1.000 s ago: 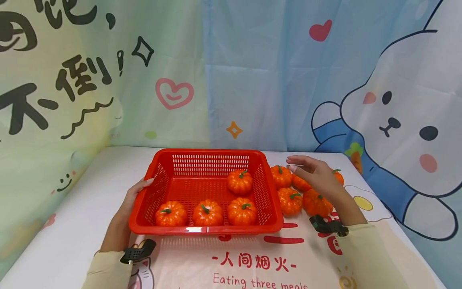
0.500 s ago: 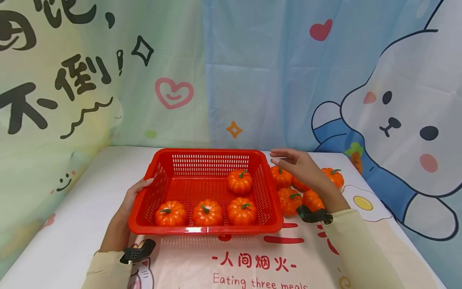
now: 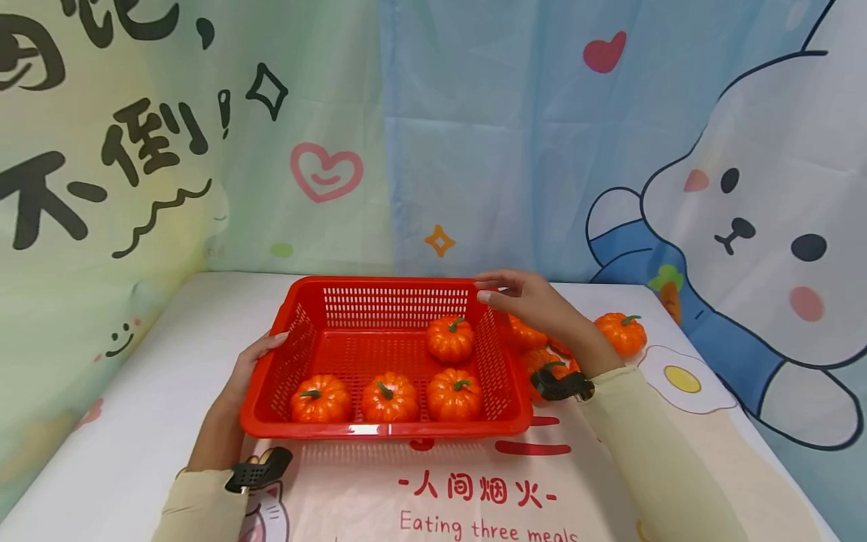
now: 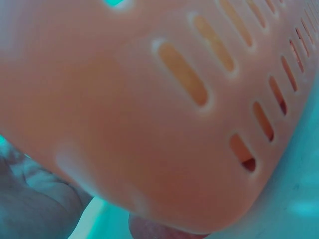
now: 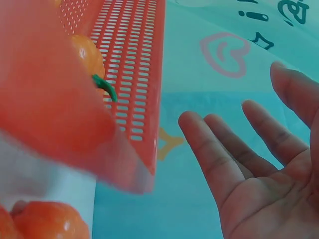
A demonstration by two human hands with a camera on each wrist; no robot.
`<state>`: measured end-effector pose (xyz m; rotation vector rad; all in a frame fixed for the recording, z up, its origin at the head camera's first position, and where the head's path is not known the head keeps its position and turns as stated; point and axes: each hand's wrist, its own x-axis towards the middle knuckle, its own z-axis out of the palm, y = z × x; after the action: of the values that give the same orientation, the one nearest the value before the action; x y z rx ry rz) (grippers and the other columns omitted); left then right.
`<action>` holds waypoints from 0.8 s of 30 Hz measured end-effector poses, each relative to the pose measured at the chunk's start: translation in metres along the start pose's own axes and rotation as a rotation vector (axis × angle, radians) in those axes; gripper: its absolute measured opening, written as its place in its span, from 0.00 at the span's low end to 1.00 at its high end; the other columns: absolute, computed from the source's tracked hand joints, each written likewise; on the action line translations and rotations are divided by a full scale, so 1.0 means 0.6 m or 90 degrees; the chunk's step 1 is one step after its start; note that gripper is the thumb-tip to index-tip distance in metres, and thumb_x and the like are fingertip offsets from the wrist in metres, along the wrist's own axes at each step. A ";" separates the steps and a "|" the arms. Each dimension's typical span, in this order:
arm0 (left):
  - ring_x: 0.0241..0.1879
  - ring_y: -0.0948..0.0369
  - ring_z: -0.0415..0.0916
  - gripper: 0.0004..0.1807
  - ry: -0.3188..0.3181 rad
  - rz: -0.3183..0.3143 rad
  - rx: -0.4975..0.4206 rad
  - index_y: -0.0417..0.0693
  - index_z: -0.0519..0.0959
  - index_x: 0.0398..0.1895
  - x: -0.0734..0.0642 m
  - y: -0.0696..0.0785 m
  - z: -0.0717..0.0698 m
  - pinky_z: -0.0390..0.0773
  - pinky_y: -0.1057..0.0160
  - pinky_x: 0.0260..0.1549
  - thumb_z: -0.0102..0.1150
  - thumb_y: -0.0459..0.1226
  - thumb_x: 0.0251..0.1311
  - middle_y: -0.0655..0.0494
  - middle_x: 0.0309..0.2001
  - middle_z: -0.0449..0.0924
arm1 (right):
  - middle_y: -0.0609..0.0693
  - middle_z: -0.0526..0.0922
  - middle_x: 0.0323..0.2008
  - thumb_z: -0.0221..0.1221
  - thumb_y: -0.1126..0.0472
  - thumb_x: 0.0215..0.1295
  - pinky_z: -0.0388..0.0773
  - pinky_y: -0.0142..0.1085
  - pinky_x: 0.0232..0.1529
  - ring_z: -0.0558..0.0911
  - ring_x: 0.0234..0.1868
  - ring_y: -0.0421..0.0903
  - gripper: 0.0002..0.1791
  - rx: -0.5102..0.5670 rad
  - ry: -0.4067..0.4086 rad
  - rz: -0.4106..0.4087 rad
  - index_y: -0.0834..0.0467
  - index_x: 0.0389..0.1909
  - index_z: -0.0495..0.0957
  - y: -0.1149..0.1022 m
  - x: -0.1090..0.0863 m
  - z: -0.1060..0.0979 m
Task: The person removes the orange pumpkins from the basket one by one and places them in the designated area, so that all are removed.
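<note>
Right wrist view shows the right hand [image 5: 274, 194] with fingers loosely spread, holding nothing, by the far right corner of the red basket [image 3: 389, 430]. The left hand [image 3: 245, 373] grips its left rim, probably to steady it; four pumpkins [image 3: 390, 400] sit inside, loose pumpkins [image 3: 619, 336] to the right.

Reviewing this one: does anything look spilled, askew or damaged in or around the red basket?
Nothing stands out. The red plastic basket looks intact, with four orange pumpkins inside. Some pumpkins outside it, on its right, are partly hidden, so those can't be fully checked.
</note>
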<state>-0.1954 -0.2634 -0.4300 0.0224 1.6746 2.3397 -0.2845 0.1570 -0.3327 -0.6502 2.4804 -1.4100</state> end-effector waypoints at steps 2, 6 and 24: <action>0.57 0.53 0.72 0.27 -0.002 -0.001 -0.001 0.59 0.48 0.72 0.002 0.000 0.000 0.75 0.51 0.53 0.38 0.49 0.74 0.53 0.63 0.67 | 0.54 0.77 0.57 0.58 0.49 0.69 0.75 0.51 0.55 0.78 0.55 0.54 0.28 -0.002 -0.010 -0.005 0.59 0.64 0.71 -0.004 0.008 0.005; 0.56 0.53 0.73 0.27 0.003 0.000 0.002 0.59 0.48 0.71 0.003 0.000 -0.001 0.76 0.52 0.52 0.38 0.49 0.73 0.53 0.61 0.68 | 0.55 0.78 0.55 0.57 0.49 0.70 0.73 0.54 0.57 0.79 0.53 0.53 0.26 -0.006 -0.026 -0.004 0.59 0.64 0.72 -0.011 0.026 0.017; 0.56 0.53 0.73 0.27 0.020 0.001 0.013 0.56 0.50 0.71 -0.002 -0.002 0.005 0.76 0.51 0.52 0.38 0.49 0.73 0.52 0.61 0.67 | 0.58 0.74 0.60 0.55 0.53 0.72 0.73 0.51 0.57 0.74 0.59 0.57 0.26 -0.031 -0.097 0.071 0.60 0.66 0.69 0.001 0.077 0.061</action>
<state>-0.1933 -0.2604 -0.4296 -0.0085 1.7140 2.3361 -0.3108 0.1073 -0.3506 -0.5951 2.3996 -1.2165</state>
